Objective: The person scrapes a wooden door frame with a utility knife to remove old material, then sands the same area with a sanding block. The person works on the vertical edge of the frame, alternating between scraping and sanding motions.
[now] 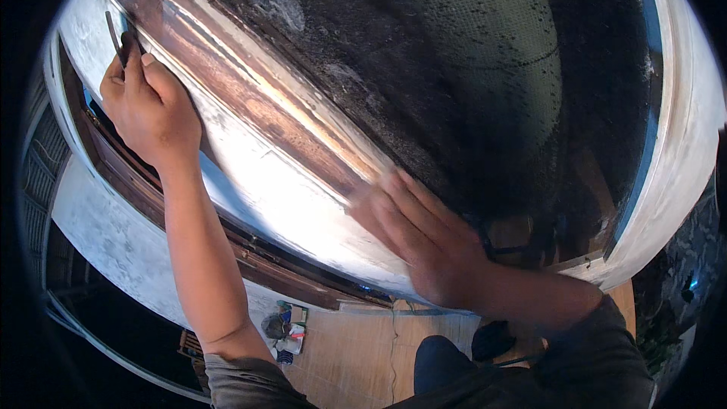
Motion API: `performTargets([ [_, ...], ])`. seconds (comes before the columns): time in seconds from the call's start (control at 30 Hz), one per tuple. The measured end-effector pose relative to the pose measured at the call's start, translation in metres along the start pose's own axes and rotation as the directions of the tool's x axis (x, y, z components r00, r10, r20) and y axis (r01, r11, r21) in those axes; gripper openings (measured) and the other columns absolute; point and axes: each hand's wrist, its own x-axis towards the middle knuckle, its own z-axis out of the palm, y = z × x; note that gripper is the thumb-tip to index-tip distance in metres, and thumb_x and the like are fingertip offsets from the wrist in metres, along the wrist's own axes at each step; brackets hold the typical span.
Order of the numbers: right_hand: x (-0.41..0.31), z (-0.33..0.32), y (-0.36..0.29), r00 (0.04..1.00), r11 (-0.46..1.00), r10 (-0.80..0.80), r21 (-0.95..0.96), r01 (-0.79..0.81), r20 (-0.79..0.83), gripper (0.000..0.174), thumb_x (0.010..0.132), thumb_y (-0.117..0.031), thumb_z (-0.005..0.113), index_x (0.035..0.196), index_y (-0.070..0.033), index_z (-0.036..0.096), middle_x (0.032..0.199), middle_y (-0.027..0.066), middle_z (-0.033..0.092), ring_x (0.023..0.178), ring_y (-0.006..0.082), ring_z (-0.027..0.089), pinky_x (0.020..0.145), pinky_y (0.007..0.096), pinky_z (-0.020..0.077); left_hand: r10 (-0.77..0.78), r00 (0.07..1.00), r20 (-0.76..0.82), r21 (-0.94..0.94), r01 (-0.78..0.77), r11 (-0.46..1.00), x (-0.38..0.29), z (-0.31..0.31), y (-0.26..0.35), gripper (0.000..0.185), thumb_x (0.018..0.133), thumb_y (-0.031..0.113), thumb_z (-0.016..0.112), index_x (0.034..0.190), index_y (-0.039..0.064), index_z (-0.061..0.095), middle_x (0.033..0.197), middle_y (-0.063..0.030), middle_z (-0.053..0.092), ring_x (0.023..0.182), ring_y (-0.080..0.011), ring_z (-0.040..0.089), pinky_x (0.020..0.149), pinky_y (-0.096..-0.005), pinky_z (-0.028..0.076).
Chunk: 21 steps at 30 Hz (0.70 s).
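A worn brown wooden frame (250, 99), with pale streaks along it, runs diagonally through the upper left between a white wall (267, 176) and a dark mesh-like panel (397, 57). My left hand (150, 105) is against the wall near the frame's far end, its fingers closed around a thin dark tool (112, 34). Toward the frame's nearer end, my right hand (426, 244) lies with its fingers extended over the wood and pale edge. Motion blurs its fingertips, and whether anything is under them cannot be seen.
A brown door frame (272, 270) borders an opening below the wall. Several small items (287, 329) sit on the wood-look floor (341, 346), where a thin cord (393, 346) runs. Blue trim (642, 153) edges the panel on the right.
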Motion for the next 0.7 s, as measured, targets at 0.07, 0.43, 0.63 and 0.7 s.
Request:
performTargets([
  [0.07,-0.004,-0.002,0.0,0.998,1.0,0.016,-0.027,-0.014,0.059,0.044,0.099,-0.003,0.055,0.141,0.008,0.059,0.142,0.0246,0.061,0.139,0.0364,0.056,0.121,0.0447,0.0442,-0.007,1.0,0.011,0.017,0.007,1.0,0.0,0.0,-0.001,0.042,0.104,0.028,0.052,0.13,0.005,0.075,0.126,-0.0208,0.065,0.116,-0.0368,0.064,0.098,-0.0468,0.051],
  [0.43,0.005,-0.009,-0.001,0.999,0.998,-0.017,-0.067,0.019,0.027,0.047,0.095,0.001,0.067,0.14,0.007,0.061,0.141,0.0248,0.064,0.134,0.0361,0.063,0.116,0.0417,0.0507,-0.016,1.0,0.027,0.037,0.015,0.999,0.0,0.001,-0.001,0.043,0.105,0.03,0.051,0.131,0.005,0.075,0.128,-0.0205,0.065,0.117,-0.036,0.063,0.099,-0.0466,0.051],
  [0.63,0.026,0.004,-0.002,0.975,0.998,-0.054,0.009,0.057,-0.214,0.046,0.095,0.003,0.066,0.14,0.008,0.057,0.143,0.0278,0.061,0.136,0.0367,0.06,0.117,0.0417,0.0497,-0.019,1.0,0.007,0.003,0.019,1.0,0.0,0.0,-0.002,0.042,0.104,0.029,0.052,0.132,0.006,0.074,0.127,-0.0199,0.065,0.118,-0.0357,0.063,0.1,-0.0462,0.051],
  [0.7,0.024,0.006,-0.002,0.981,0.999,-0.036,0.01,0.039,-0.191,0.045,0.096,0.003,0.065,0.14,0.009,0.056,0.141,0.0275,0.062,0.136,0.0365,0.06,0.116,0.0417,0.0505,-0.005,1.0,0.009,0.006,0.005,1.0,0.0,0.0,-0.002,0.043,0.104,0.03,0.052,0.133,0.007,0.074,0.128,-0.0205,0.065,0.119,-0.0358,0.063,0.1,-0.0466,0.051],
])
